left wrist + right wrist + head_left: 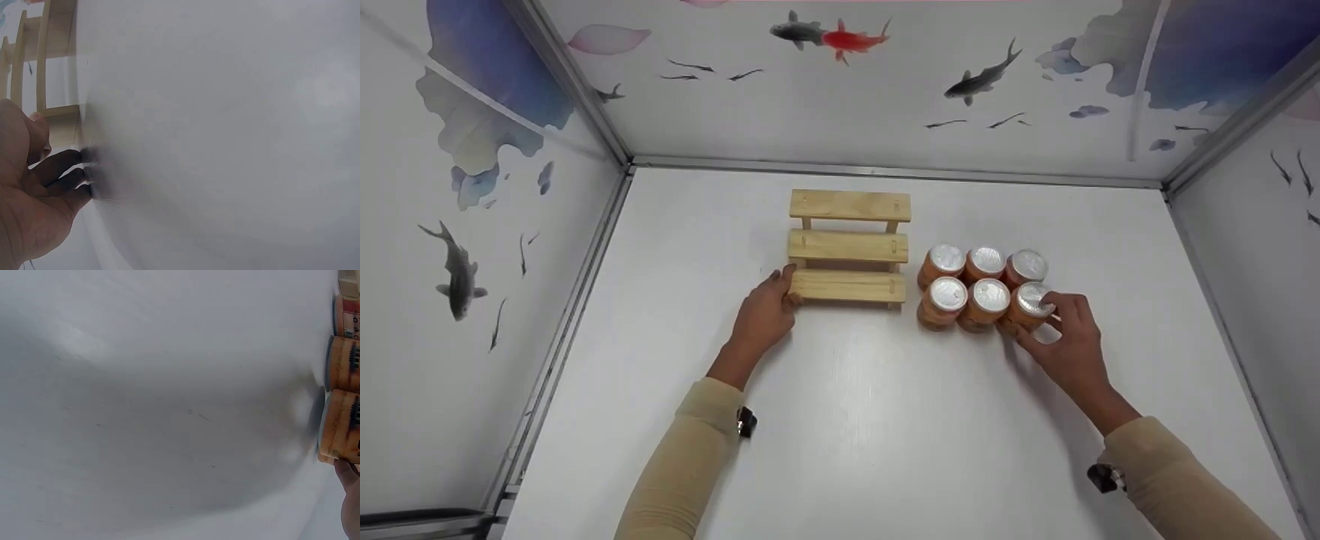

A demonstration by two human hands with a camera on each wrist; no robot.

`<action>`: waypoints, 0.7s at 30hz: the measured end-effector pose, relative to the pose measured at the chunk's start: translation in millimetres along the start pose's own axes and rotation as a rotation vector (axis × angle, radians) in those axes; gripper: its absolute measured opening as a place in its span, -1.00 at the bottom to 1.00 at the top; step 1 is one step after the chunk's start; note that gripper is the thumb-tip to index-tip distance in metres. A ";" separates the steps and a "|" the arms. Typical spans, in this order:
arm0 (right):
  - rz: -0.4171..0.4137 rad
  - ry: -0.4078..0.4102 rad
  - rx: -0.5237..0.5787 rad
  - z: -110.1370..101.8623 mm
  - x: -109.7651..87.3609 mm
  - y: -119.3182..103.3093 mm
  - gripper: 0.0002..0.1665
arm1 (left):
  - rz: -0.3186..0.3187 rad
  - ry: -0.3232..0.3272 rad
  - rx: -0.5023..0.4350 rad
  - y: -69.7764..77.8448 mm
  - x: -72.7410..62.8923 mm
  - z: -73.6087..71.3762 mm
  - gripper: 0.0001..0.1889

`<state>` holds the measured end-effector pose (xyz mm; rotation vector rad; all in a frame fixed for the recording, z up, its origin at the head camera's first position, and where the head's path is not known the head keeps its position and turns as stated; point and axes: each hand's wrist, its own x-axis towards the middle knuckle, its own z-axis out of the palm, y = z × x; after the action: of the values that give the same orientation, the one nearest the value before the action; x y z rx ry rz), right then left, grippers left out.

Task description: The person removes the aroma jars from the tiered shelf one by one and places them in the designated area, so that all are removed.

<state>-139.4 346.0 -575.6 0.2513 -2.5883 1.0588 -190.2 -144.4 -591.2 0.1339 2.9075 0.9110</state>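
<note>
A three-tier wooden step rack [849,247] stands on the white table. My left hand [766,313] holds the left end of its lowest step. In the left wrist view the thumb [38,132] lies against that end, and other fingers touch the tabletop. To the right of the rack, several orange cans with silver lids stand upright in two close rows. My right hand [1071,341] grips the front-right can [1030,309], one finger on its lid and the thumb low on its side. In the right wrist view that can [341,426] shows its dark-printed side; most of the hand is out of frame.
A white tabletop [840,420] extends in front of the rack and cans. White panels with painted fish [981,75] enclose the left, back and right. A metal rail [870,172] runs along the back edge. The front-left can [943,304] stands close beside the rack.
</note>
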 end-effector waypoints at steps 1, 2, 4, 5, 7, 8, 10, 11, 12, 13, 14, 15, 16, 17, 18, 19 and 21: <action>0.001 -0.003 0.000 0.4 0.0 0.4 -0.28 | 0.002 0.002 -0.002 0.0 -0.1 0.0 -0.43; 0.001 -0.007 0.002 0.7 0.0 0.7 -0.28 | 0.003 0.003 -0.003 -0.2 -0.2 -0.1 -0.43; 0.002 -0.012 0.003 1.3 -0.1 1.1 -0.28 | 0.006 0.005 -0.005 -0.4 -0.2 -0.1 -0.43; 0.005 -0.014 0.008 1.6 -0.2 1.2 -0.28 | 0.007 0.006 -0.006 -0.6 -0.1 0.0 -0.43; 0.008 -0.017 0.008 2.2 -0.1 1.6 -0.28 | 0.004 0.005 -0.005 -0.7 0.4 0.3 -0.43; 0.011 -0.018 0.008 2.4 0.0 1.7 -0.27 | 0.002 0.004 -0.004 -0.6 0.7 0.1 -0.42; 0.023 -0.022 0.001 2.9 0.2 1.7 -0.28 | -0.001 0.002 -0.005 -0.3 1.0 -0.1 -0.42; 0.031 -0.025 -0.002 3.1 0.3 1.6 -0.28 | -0.003 0.000 -0.004 -0.2 1.0 -0.1 -0.42; 0.036 -0.028 -0.006 3.2 0.2 1.3 -0.28 | -0.005 0.000 -0.006 0.0 0.9 -0.2 -0.42; 0.040 -0.033 -0.011 3.3 0.2 1.1 -0.27 | -0.006 0.001 -0.008 0.1 0.9 -0.3 -0.42; 0.044 -0.036 -0.014 3.4 0.4 0.9 -0.28 | -0.008 0.002 -0.010 0.4 0.6 -0.6 -0.42; 0.048 -0.040 -0.018 3.5 0.4 0.7 -0.28 | -0.010 0.002 -0.011 0.5 0.5 -0.5 -0.42; 0.050 -0.043 -0.019 3.5 0.3 0.5 -0.28 | -0.011 0.003 -0.010 0.6 0.4 -0.3 -0.42; 0.049 -0.044 -0.020 3.5 0.3 0.2 -0.28 | -0.012 0.003 -0.009 0.6 0.3 -0.2 -0.42; 0.047 -0.044 -0.023 3.6 0.2 0.4 -0.28 | -0.012 0.004 -0.011 0.6 0.3 -0.1 -0.43; 0.044 -0.044 -0.025 3.8 0.2 0.8 -0.28 | -0.012 0.004 -0.009 0.5 0.3 0.1 -0.43; 0.042 -0.043 -0.025 3.9 -0.1 0.9 -0.27 | -0.008 0.005 -0.008 0.4 0.5 0.1 -0.44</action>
<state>-140.4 343.8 -578.8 0.2169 -2.6537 1.0459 -190.7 -144.0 -591.1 0.1191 2.9069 0.9224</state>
